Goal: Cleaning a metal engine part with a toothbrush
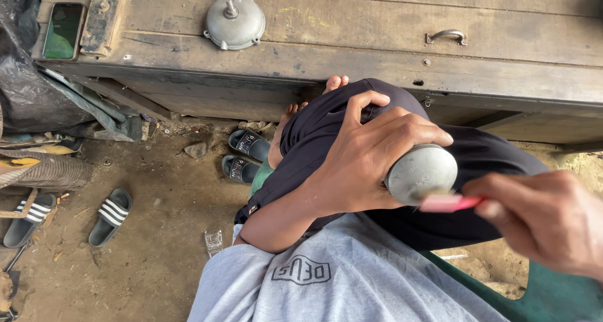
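Left hand (370, 162) is wrapped tight around a round grey metal dome (421, 172) over the knee, right hand (546, 218) pinching a pink-handled brush (449, 203) against it, looks mid-scrub, still dull.

One view only, worn on the head, looking steeply down over the person's grey shirt (326, 278) and raised knee. It sits close to the two hands, which fill the lower right, and faces a wooden workbench (352, 58) across the top, dirt floor (157, 234) at left.
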